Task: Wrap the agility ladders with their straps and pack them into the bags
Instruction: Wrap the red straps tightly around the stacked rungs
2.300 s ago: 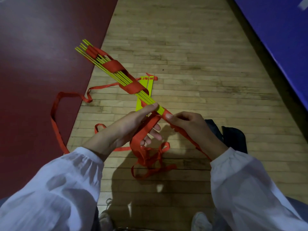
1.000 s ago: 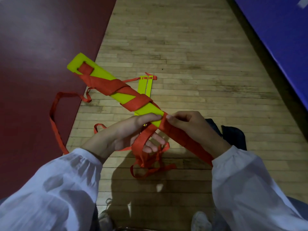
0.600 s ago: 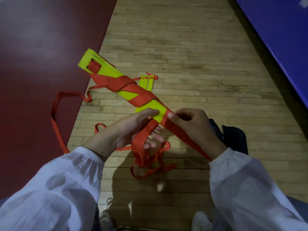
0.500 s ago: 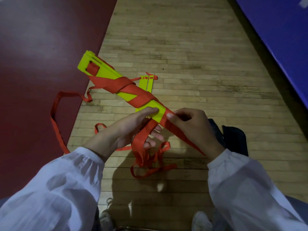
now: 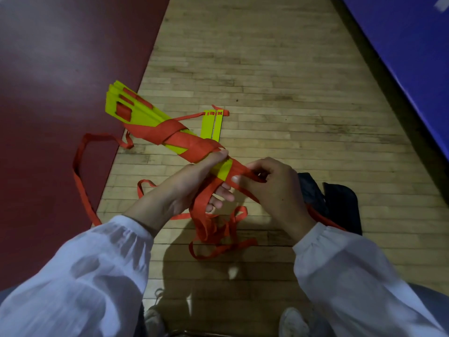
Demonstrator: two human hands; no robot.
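Left hand (image 5: 187, 188): we grip the bundled ladder rungs (image 5: 150, 122) above the wood floor (image 5: 279, 93)
Right hand (image 5: 272, 188): we pinch the red strap (image 5: 192, 142) wound around them
Bag (image 5: 340, 203): dark, on the floor beside our right wrist; contents not visible

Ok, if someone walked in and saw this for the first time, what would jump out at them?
The bright yellow ladder bundle, spiral-wrapped in red strap, held up at the centre over the wooden floor. The left hand grips its near end while the right hand pinches the strap against it. Loose red strap trails down to the floor, and a dark bag lies at right.
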